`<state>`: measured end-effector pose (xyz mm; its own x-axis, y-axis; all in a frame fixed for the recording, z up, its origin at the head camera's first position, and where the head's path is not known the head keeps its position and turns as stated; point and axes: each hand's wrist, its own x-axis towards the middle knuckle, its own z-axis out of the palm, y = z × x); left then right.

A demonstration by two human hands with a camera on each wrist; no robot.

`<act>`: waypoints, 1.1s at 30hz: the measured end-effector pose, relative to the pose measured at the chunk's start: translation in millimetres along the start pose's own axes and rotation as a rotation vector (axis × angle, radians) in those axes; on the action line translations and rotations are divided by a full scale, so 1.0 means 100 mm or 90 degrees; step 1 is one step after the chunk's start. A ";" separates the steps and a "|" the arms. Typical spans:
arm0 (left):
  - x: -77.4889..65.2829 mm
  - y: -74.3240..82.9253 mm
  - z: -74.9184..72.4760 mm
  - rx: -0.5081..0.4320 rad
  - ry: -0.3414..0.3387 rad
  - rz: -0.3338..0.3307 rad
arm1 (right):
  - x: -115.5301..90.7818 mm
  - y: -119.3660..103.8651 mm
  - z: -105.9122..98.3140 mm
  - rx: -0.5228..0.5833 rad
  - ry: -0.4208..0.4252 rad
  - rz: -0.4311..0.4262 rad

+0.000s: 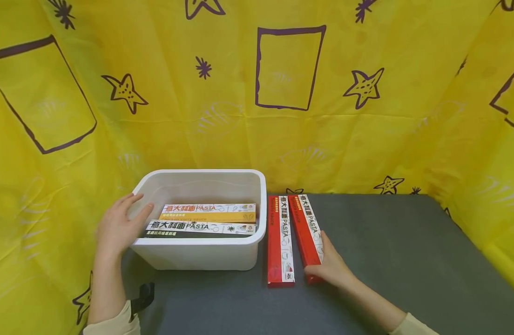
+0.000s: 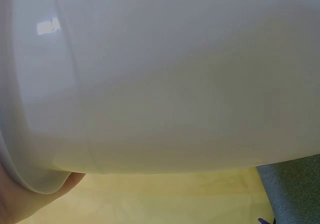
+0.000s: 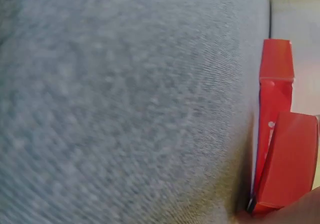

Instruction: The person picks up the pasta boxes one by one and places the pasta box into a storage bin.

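My right hand [image 1: 333,265] grips the near end of a red pasta box [image 1: 308,232], thumb on its left side and fingers along its right. In the right wrist view, the end of that red box [image 3: 287,161] shows beside my fingers. A second red pasta box [image 1: 280,242] lies just left of it on the table. My left hand [image 1: 120,223] rests at the left rim of a white plastic bin [image 1: 202,253], fingers spread. Inside the bin lie a yellow pasta box [image 1: 208,214] and a black pasta box [image 1: 200,228]. The bin's outer wall [image 2: 165,83] fills most of the left wrist view.
A dark grey table [image 1: 387,242] carries the bin and the boxes. Behind it and at both sides hangs a yellow cloth [image 1: 240,139] with star and frame drawings. A black strap [image 1: 143,298] sits on my left wrist.
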<state>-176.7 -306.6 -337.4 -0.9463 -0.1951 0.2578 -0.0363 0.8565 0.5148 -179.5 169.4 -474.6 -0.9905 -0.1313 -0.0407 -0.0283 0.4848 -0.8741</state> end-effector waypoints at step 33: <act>0.00 0.00 0.00 0.005 0.005 0.010 | -0.06 -0.44 -0.49 0.072 -0.004 0.041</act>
<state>-177.2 -306.8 -337.6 -0.9442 -0.1857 0.2721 -0.0247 0.8635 0.5038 -179.1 191.5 -412.3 -0.9889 -0.1089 -0.1012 0.0509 0.3912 -0.9189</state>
